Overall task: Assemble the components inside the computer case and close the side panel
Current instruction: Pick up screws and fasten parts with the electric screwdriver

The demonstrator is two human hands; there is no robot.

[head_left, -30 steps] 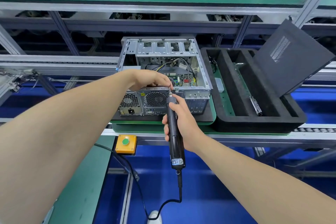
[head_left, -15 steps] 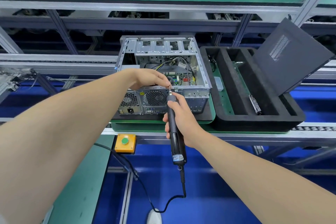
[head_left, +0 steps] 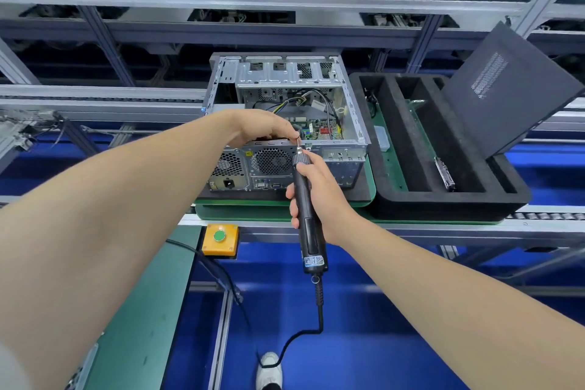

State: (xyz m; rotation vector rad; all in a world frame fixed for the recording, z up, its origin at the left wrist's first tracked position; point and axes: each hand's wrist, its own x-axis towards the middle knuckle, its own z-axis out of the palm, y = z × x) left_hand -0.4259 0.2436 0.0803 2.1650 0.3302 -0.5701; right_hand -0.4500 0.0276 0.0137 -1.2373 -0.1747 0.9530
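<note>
An open computer case [head_left: 351, 111] lies on a green pallet, its rear fan grille facing me and cables and a board visible inside. My right hand [head_left: 319, 193] grips a black corded electric screwdriver [head_left: 308, 231], held upright with its bit at the case's top rear edge. My left hand [head_left: 266, 127] rests on that edge and pinches the screwdriver's bit [head_left: 298, 140] at the tip. The dark side panel [head_left: 506, 89] leans tilted in a black foam tray to the right.
The black foam tray [head_left: 395, 199] holds a metal part [head_left: 444, 172] in one slot. A yellow box with a green button [head_left: 220, 239] sits at the conveyor's front edge. The screwdriver's cord hangs down over the blue floor by a white shoe [head_left: 269, 370].
The view has shifted slightly; both hands and the screwdriver stay at the case's rear top edge with almost no movement.
</note>
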